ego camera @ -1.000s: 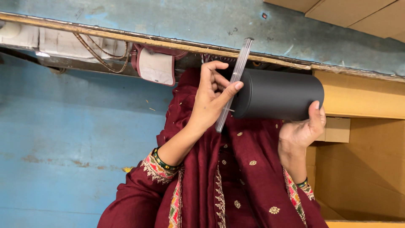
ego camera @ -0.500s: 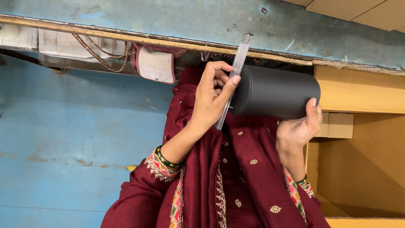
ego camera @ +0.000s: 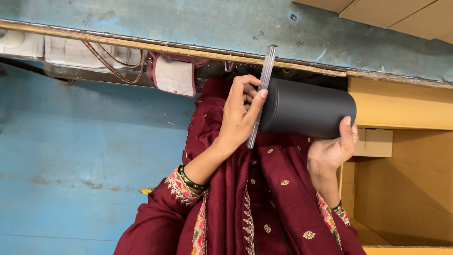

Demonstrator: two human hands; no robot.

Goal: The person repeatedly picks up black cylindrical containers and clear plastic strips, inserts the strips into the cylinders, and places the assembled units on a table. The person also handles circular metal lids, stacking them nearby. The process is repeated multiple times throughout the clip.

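Black and matte, the cylinder lay on its side in the air before the person's chest, its axis running left to right just under the worn edge of a blue bench. The right hand cupped it from below at the far end, thumb up against the curved wall, so that hand was grasping the cylinder. The left hand was closed around a thin grey ruler, pinching it between thumb and fingers and pressing it flat across the cylinder's near end. The ruler stood nearly upright, tilted slightly, its top reaching past the bench edge and its lower end hanging below the cylinder. Both arms wore maroon sleeves with embroidered cuffs, and a maroon scarf hung between them. A small pale pouch with a maroon border hung under the bench, left of the hands. An open cardboard box sat to the right, behind the right hand. The blue floor spread out to the left.
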